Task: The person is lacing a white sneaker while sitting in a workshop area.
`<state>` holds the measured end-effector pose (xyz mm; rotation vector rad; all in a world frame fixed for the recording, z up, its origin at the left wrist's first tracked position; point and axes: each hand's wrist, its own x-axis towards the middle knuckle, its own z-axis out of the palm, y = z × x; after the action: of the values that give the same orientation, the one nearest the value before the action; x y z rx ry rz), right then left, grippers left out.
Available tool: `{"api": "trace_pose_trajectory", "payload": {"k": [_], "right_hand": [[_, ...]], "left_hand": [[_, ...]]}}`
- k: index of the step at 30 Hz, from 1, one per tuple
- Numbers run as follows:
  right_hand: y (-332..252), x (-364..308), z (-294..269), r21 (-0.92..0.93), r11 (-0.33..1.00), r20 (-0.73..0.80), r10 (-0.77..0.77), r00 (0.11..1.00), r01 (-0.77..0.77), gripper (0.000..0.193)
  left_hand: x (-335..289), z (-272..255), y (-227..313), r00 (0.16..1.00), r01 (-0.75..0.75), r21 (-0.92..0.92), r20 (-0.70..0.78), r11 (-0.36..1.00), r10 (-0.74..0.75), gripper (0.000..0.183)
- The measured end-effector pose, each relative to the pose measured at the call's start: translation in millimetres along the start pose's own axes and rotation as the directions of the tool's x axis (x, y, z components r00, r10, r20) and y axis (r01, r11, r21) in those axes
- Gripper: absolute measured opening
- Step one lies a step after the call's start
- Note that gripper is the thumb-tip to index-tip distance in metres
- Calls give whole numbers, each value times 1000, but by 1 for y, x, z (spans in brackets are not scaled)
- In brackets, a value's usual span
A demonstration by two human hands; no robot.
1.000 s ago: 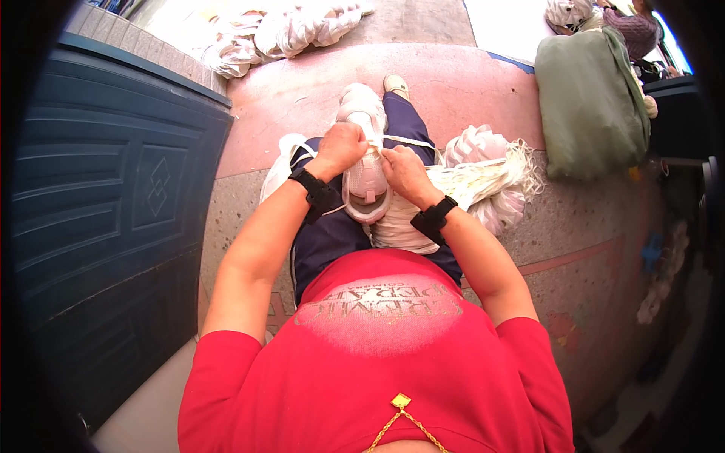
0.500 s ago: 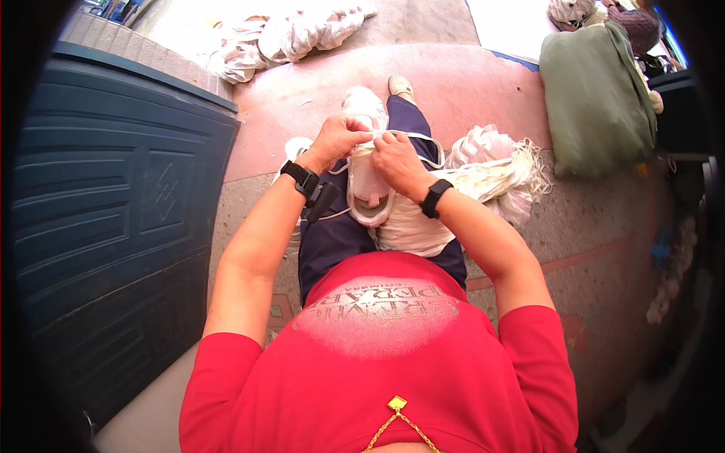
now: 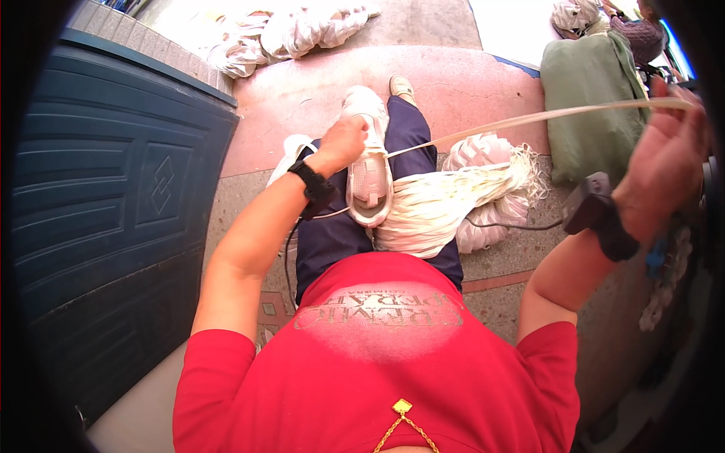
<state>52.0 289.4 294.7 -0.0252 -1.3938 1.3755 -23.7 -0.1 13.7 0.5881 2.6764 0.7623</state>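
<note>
A person in a red T-shirt (image 3: pixel 377 325) and navy trousers (image 3: pixel 340 245) is sitting with a pale pink-and-white sneaker (image 3: pixel 368 181), which is lying lengthwise over the lap with its toe pointing away from the body and its heel opening facing back. The left hand (image 3: pixel 342 147) is resting on the lacing area, its fingers curling inward against the shoe; whether that grip is pinching a lace or the shoe's edge is hidden, so one cannot tell. The right hand (image 3: pixel 668 155), slightly blurred, is reaching far out to the side, its grip pinching a cream shoelace (image 3: pixel 544 115) that is running in a shallow arc from the sneaker up to the fingers. Black bands are circling both wrists, the right one carrying a boxy grey device (image 3: pixel 587 204) from which a dark cable (image 3: pixel 513 226) is trailing. Beside the sneaker, a thick hank of cream laces (image 3: pixel 434 208) is spreading across the right thigh, its loose ends fanning out over a pale bundle (image 3: pixel 487 235). A stuffed green sack (image 3: pixel 585 90) is standing on the right, just short of a co-worker's purplish sleeve (image 3: pixel 638 38). A dark blue panelled door (image 3: pixel 113 151) is flanking the scene on the left, while more white bundled goods (image 3: pixel 310 34) are lying beyond the pink floor (image 3: pixel 291 98).
</note>
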Motion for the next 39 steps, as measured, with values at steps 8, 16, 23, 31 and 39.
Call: {"api": "trace_pose_trajectory", "payload": {"k": [8,16,23,31,39], "right_hand": [[96,-135,7,-219,439,575,780,249,-872,16],[142,-291,23,-721,635,659,752,8,-279,24],[149,-308,28,-702,710,692,699,181,-55,22],[141,-314,47,-459,751,877,470,103,475,10],[75,-134,37,149,78,882,440,168,-986,9]], "left_hand": [[-33,-28,-10,943,226,-226,294,948,-155,33],[-34,-26,-13,946,199,-201,294,959,-134,42],[-34,-35,-17,919,222,-328,386,918,-85,44],[-33,-42,-24,874,484,-693,364,534,-321,39],[-37,-49,-21,792,602,-751,516,271,-327,35]]}}
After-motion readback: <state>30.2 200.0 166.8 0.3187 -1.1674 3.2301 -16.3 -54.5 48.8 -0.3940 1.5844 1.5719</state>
